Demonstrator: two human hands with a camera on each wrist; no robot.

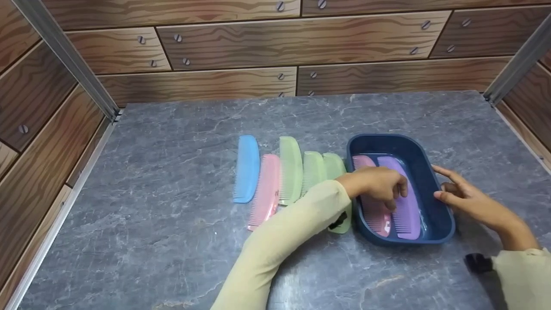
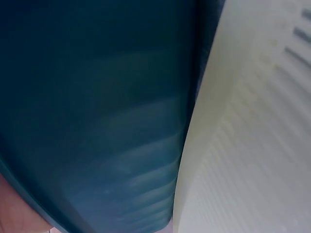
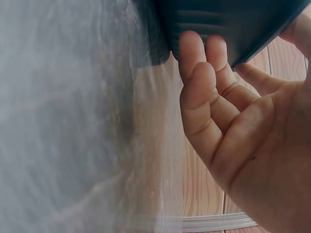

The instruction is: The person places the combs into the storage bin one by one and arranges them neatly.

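Observation:
My left hand (image 1: 381, 183) reaches into the dark blue bin (image 1: 426, 172), fingers bent downward over two combs. A pink comb (image 1: 376, 215) and a purple comb (image 1: 409, 215) lie side by side there, partly hidden by the hand. Nothing shows between the left fingertips. My right hand (image 1: 473, 200) rests against the bin's right side, thumb tip at the rim. In the right wrist view, this hand's fingers (image 3: 192, 51) stand close against the bin's outer wall (image 3: 228, 19). Beside the bin, the left wrist view shows a pale comb (image 2: 243, 160) very near.
Left of the bin lie a blue comb (image 1: 246, 168), another pink comb (image 1: 266, 189) and several green combs (image 1: 292, 163), in a row. The left sleeve (image 1: 297, 224) covers parts of them. Wood-patterned panels (image 1: 292, 41) border the grey marbled tabletop (image 1: 172, 181).

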